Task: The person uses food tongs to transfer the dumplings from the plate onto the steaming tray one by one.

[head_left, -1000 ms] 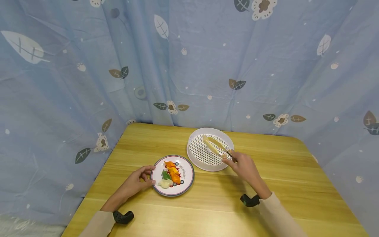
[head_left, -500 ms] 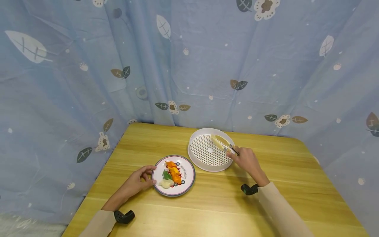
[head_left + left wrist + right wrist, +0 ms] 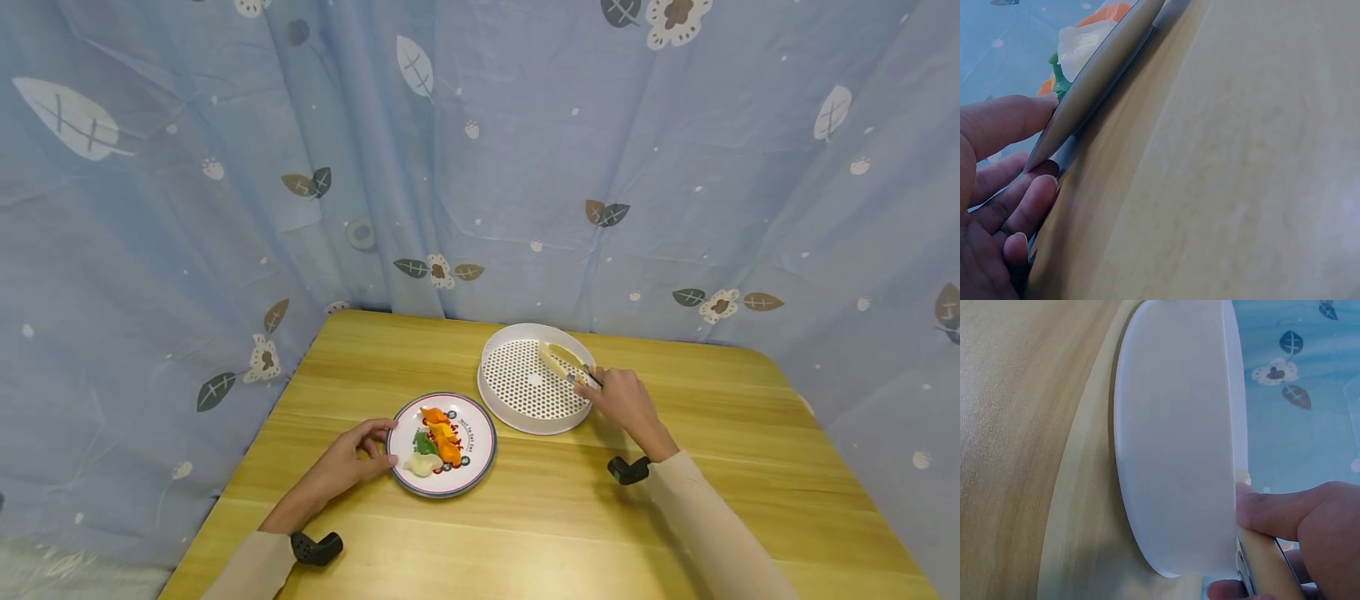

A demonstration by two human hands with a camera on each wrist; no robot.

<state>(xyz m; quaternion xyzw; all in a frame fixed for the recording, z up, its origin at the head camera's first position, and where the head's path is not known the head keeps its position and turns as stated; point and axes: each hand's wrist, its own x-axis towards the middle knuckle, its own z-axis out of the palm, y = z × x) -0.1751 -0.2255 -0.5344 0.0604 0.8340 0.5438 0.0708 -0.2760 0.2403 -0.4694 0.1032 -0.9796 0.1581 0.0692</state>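
Observation:
My left hand (image 3: 341,462) pinches the left rim of a round white plate (image 3: 474,477) with a coloured edge, thumb above and fingers below. Dumpling-shaped pieces lie on the plate: a white one (image 3: 422,464), a green one (image 3: 424,443) and several orange-yellow ones (image 3: 448,452). In my right hand (image 3: 626,404) is a pair of pale yellow tongs (image 3: 556,367), held over the right part of a white round steamer basket (image 3: 501,406) with a perforated bottom. The right wrist view shows the thumb against the tongs (image 3: 1267,565) beside the basket wall (image 3: 1175,437). Whether the tongs' tips hold anything cannot be made out.
Plate and basket stand on a wooden table (image 3: 525,517), the basket behind and to the right of the plate. A blue patterned curtain (image 3: 510,167) hangs along the table's back and sides. A black device (image 3: 317,550) is strapped to each wrist.
The right hand has drawn the tongs rightward over the basket, from near its middle toward its right side. The left hand has stayed at the plate's rim.

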